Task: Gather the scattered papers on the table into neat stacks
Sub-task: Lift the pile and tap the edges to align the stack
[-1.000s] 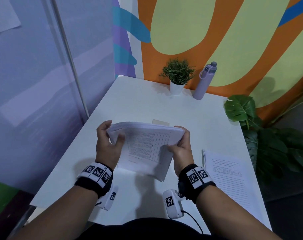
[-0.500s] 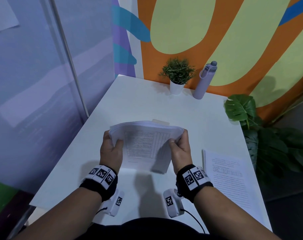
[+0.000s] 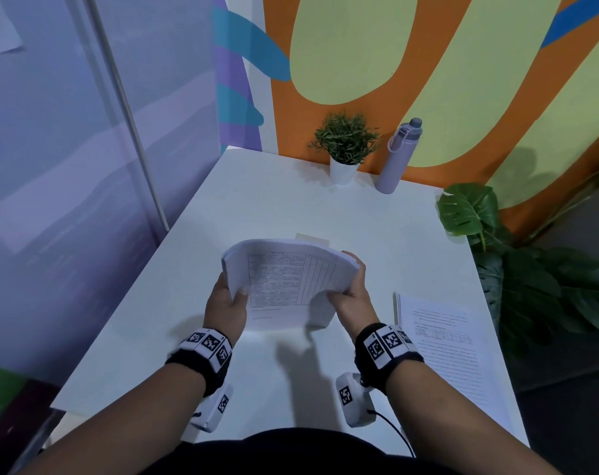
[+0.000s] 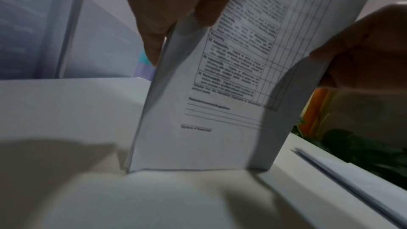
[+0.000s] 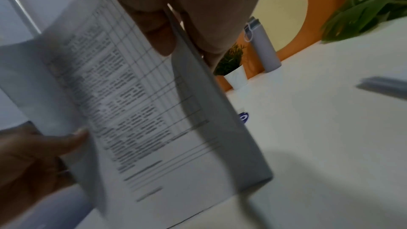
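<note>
Sheaf (image 3: 291,286) on edge on counter (image 3: 291,207), bowed. Left hand (image 3: 224,305) and right hand (image 3: 351,296) pinch its sides. Risk: loose grip, sheets fan out.

Dim, cool indoor light washes the white surface (image 3: 291,207), with soft shadows falling toward the viewer beneath the raised sheaf of papers (image 3: 284,286) and both wrists. The head view is fairly sharp at centre, though wide-angle distortion bends the pole (image 3: 126,111) at left. Both wrist views are darker and smeared by motion blur; printed text on the papers is barely legible, and the fingers (image 4: 154,23) close to the lens are out of focus.
</note>
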A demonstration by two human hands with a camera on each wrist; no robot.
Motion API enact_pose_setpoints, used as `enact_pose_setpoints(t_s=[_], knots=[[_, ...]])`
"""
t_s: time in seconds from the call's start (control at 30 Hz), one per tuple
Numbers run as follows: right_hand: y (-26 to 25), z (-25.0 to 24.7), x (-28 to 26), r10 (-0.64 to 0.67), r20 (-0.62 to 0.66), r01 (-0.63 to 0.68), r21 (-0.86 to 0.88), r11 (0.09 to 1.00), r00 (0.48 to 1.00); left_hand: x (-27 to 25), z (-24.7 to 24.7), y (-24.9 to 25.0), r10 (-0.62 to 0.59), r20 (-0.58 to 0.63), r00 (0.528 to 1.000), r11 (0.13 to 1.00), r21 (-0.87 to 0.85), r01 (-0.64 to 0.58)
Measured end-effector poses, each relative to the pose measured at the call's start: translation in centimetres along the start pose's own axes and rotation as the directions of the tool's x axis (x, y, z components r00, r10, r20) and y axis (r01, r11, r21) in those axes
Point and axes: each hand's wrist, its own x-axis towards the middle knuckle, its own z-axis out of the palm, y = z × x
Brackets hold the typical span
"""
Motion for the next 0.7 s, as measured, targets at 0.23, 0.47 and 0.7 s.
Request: enact_pose_setpoints(t_s=[0.23, 0.47, 0.7], knots=[[7.1, -9.9, -0.1, 0.252, -0.152, -0.293, -0.577, 0.763, 0.956, 0.4, 2.4, 1.1, -0.012, 0.006, 1.0, 0.991, 0.134, 0.011], [13.4, -20.6, -4.9, 0.402, -0.656, -0.768, -0.577, 0.277, 0.639, -0.6, 4.8, -0.3, -0.13, 0.103, 0.986, 0.969, 0.224, 0.105], [15.0, -22.2, -7.1, 0.543, -0.686, -0.864, -0.473, 0.173, 0.484, -0.9, 5.1, -0.8, -0.191, 0.116, 0.975, 0.952, 0.265, 0.155]])
